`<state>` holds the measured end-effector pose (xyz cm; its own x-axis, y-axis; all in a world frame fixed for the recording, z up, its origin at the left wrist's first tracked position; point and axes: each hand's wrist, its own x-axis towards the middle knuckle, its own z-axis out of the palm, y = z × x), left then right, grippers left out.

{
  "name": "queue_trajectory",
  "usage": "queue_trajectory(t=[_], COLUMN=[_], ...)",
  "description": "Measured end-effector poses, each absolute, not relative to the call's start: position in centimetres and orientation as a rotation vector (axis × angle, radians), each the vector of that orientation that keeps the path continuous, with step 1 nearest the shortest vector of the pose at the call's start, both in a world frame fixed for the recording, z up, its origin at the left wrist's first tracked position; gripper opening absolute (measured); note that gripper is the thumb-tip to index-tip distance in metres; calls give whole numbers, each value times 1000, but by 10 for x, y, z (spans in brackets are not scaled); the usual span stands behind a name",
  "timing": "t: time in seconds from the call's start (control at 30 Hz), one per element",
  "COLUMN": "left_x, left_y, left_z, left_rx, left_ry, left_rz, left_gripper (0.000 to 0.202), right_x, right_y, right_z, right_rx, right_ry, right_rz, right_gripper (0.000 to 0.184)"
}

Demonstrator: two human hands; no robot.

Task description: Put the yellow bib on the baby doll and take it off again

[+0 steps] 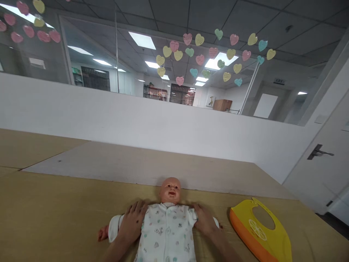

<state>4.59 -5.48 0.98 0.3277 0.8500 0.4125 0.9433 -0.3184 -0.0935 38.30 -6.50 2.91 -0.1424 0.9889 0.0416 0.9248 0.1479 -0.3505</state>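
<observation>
A baby doll (168, 231) lies on its back on the table, head away from me, in a white printed button-front top. My left hand (133, 222) lies across the doll's arm at the left, its fingers curved over the sleeve by the shoulder. A white cuff and the doll's small hand (103, 233) stick out beyond it. On the other side my right hand (205, 221) grips the doll's other arm at the shoulder, its fingertips at the short sleeve edge. Both thumbs are hidden. The doll's legs are below the frame.
A yellow and orange bib (260, 229) with a citrus-slice print lies to the right on the wooden table (68, 211). Behind the table stands a white wall (131, 122) with a window above, dotted with heart-shaped notes (200, 60). A door handle (319, 153) shows at right.
</observation>
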Motion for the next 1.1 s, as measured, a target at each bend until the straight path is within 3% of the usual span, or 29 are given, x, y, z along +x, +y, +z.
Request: queue_trajectory(t=[0.53,1.1], left_x=[58,64], left_y=[-8,59], left_z=[23,25], left_rx=[-2064,-1902], left_ry=[-1727,-1825], left_rz=[-420,-527], left_gripper=[37,34], right_x=[370,367], right_y=[-26,53], right_z=[48,35], right_rx=[-2008,-2040], right_ry=[-2141,-2134], right_rz=[123,-236], right_gripper=[74,52])
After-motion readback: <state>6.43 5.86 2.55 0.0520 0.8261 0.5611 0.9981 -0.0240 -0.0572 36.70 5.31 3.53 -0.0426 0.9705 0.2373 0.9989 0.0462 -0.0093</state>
